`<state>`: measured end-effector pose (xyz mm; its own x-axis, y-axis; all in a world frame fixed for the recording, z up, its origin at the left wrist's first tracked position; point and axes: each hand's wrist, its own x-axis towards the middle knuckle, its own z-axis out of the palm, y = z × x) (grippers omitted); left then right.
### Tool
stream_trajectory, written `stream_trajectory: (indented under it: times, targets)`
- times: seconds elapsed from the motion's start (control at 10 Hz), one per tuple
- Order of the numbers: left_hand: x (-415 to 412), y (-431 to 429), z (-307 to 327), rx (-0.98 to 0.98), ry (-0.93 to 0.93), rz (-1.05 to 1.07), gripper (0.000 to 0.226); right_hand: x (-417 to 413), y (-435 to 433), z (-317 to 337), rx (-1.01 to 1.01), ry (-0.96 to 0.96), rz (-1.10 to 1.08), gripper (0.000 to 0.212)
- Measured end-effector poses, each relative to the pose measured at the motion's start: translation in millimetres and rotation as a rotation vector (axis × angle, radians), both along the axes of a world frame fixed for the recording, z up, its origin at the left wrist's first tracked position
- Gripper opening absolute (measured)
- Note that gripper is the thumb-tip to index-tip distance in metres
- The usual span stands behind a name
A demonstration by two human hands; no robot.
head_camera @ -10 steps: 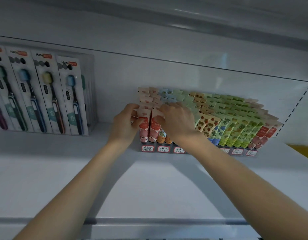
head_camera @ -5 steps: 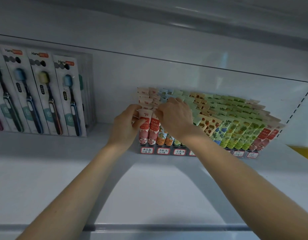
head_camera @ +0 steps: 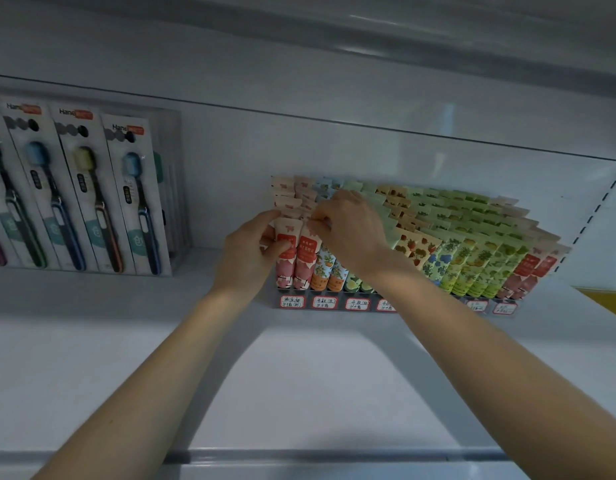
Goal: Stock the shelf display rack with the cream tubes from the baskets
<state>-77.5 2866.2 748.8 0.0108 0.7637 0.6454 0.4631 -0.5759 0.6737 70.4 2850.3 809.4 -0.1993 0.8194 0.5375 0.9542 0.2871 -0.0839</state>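
My two forearms reach up across the white shelf [head_camera: 299, 393] to the display rack [head_camera: 356, 304], whose labelled front lip faces me. At its left end my left hand [head_camera: 251, 252] pinches the front pink cream tube [head_camera: 286, 261] between thumb and fingers. My right hand [head_camera: 351, 230], fingers curled, appears to nip the crimped top of the neighbouring pink tube [head_camera: 307, 258], though its fingertips are partly hidden. Behind them the remaining rows of tubes [head_camera: 472, 237] stand packed and leaning. Toothbrush packs [head_camera: 92, 195] stand well apart to the left. No basket is in view. Risk: the columns are tight, so pressing a tube down off-line could tip its neighbours or seat it in the wrong slot. Against a second ago, the right hand has risen off the front row, uncovering orange and green tubes, while the left hand has held its place.
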Motion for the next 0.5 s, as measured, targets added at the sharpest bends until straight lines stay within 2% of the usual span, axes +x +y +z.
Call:
stream_trajectory:
  times: [0.2, 0.5]
  targets:
    - [0.6, -6.9, 1.7, -0.038, -0.033, -0.012, 0.052, 10.1, -0.1, 0.3, 0.003, 0.133, 0.088, 0.021]
    - [-3.5, -11.6, -1.4, -0.115, -0.028, 0.062, 0.051, 39.9, -3.1, -4.2, 0.123, 0.332, 0.132, 0.02]
